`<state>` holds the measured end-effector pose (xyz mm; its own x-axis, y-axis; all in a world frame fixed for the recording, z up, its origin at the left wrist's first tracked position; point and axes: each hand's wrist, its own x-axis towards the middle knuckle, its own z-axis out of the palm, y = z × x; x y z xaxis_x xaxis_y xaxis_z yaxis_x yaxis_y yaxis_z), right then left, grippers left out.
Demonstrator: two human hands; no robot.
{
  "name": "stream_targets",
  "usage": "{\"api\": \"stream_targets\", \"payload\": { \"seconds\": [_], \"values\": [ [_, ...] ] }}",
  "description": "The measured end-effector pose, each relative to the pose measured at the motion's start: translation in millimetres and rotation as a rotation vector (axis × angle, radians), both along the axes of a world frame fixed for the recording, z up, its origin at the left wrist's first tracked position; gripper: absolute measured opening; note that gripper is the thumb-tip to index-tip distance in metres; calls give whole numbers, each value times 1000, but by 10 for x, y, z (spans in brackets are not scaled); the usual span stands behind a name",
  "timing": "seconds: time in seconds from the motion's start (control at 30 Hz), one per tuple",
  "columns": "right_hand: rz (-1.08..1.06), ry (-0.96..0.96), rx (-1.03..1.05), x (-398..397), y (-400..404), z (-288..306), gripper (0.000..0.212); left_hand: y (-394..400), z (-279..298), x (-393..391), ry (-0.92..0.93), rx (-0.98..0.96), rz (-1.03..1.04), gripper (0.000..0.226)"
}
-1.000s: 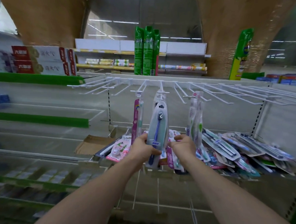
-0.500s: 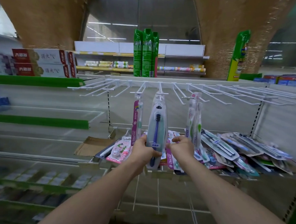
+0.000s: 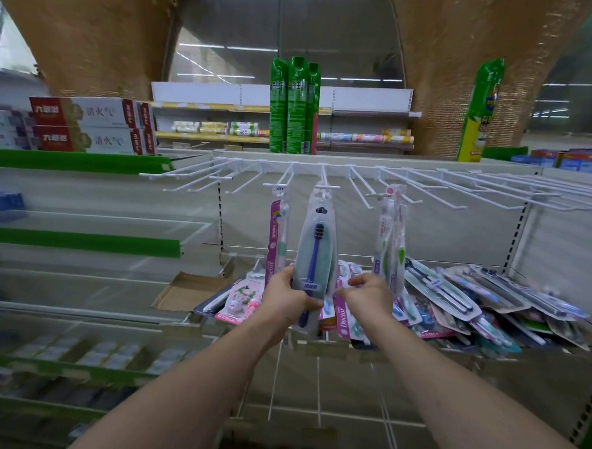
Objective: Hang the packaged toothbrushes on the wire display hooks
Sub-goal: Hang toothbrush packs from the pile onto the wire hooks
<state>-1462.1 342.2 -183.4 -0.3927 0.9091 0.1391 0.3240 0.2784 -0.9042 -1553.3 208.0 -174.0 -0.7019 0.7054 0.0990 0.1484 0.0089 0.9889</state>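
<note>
Hanging one pack (image 3: pixel 315 251) on the centre hook (image 3: pixel 326 181), upright at mid-frame.

Running across the upper middle of the frame, a row of white hooks, most of them bare. Heaped on the shelf (image 3: pixel 418 352) at centre right, the loose packs (image 3: pixel 462 301), well below the hooks. Standing with long axis vertical, the pack, top at the hook's tip; whether the hole is threaded cannot be told. Gripping its lower end from the left, the left hand (image 3: pixel 289 297), thumb across the front. Hovering just right of it, the right hand (image 3: pixel 370 293), fingers loosely curled, grasping nothing, nearer the heap. Judging by this, next a push straight back along the hook.
</note>
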Motion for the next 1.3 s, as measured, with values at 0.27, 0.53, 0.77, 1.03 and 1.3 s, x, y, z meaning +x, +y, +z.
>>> {"api": "stream_targets", "payload": {
  "seconds": [0.27, 0.53, 0.77, 1.03, 1.3],
  "values": [
    [-4, 29, -26, 33, 34, 11, 23, 93, 124, 5, 16, -29, 21, 53],
    [-6, 20, -15, 16, 127, 48, 25, 268, 147, 61, -10, -26, 21, 46],
    [-2, 26, -1, -52, 225, 52, 24, 422, 175, -38, 1, -99, 65, 45],
    [11, -52, 28, -225, 371, 105, 30, 709, 170, -181, 35, -170, 128, 38],
    [40, -33, 52, -267, 542, 78, 32, 875, 125, -358, 69, -164, 161, 43]
  ]
}}
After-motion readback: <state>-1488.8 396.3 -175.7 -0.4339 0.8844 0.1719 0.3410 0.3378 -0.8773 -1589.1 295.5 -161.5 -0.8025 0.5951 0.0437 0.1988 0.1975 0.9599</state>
